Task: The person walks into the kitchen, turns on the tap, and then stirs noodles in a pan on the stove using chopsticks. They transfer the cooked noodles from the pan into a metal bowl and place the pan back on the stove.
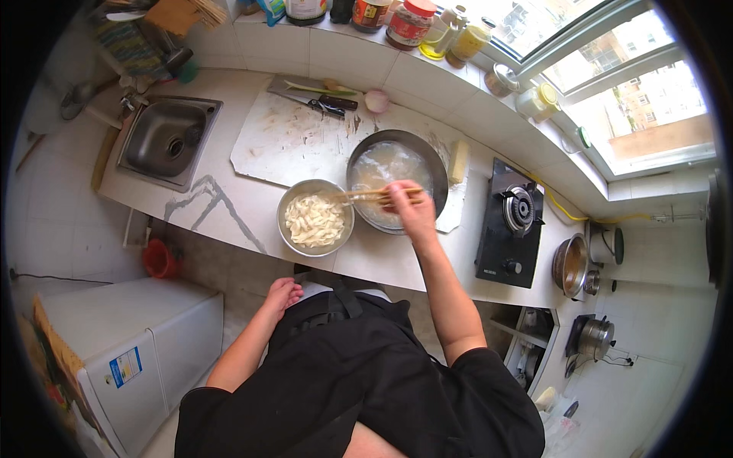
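My right hand (pixel 409 209) grips a pair of wooden chopsticks (pixel 366 196) above the near side of a wide metal pan (pixel 438 166). The chopsticks point left, and their tips reach the rim of a metal bowl (pixel 285 232). Pale wide noodles (pixel 315 220) fill much of that bowl. Cloudy, whitish liquid (pixel 392 163) fills the pan, which rests partly on a worn white board (pixel 286 146). Down by my waist, left of the apron, my left hand (pixel 284 295) hangs with its fingers loosely curled; whether anything is inside them cannot be made out.
A knife (pixel 338 103) and a green onion stalk (pixel 320 87) lie at the board's back. On the left is a steel sink (pixel 166 143), on the right a black gas stove (pixel 509 229). Jars (pixel 409 26) line the ledge. A white refrigerator (pixel 131 338) stands at lower left.
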The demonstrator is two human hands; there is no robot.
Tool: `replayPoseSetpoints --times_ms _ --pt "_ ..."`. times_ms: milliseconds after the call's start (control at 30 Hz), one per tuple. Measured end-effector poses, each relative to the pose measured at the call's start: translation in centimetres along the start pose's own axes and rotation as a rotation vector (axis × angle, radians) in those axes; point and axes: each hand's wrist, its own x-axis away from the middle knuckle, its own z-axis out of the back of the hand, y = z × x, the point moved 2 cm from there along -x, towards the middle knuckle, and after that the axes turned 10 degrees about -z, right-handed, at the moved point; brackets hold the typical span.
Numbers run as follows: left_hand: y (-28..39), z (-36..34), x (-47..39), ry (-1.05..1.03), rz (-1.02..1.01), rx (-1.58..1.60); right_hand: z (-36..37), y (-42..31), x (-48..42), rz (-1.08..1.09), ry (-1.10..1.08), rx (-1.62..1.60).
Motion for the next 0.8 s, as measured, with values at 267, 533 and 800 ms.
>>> replayPoseSetpoints --times_ms 267,533,800 --pt "-0.9 1.3 0.2 0.035 -0.023 0.044 15.9 5.3 -5.3 -0.057 0.746 0.081" --pt "-0.5 0.9 0.1 0.023 0.002 -0.021 10.4 10.6 -9.1 -0.325 0.313 -0.356" --pt "-1.0 0.8 -0.3 0.022 -0.001 -0.030 9.0 11.2 -6.9 -0.453 0.240 -0.416"
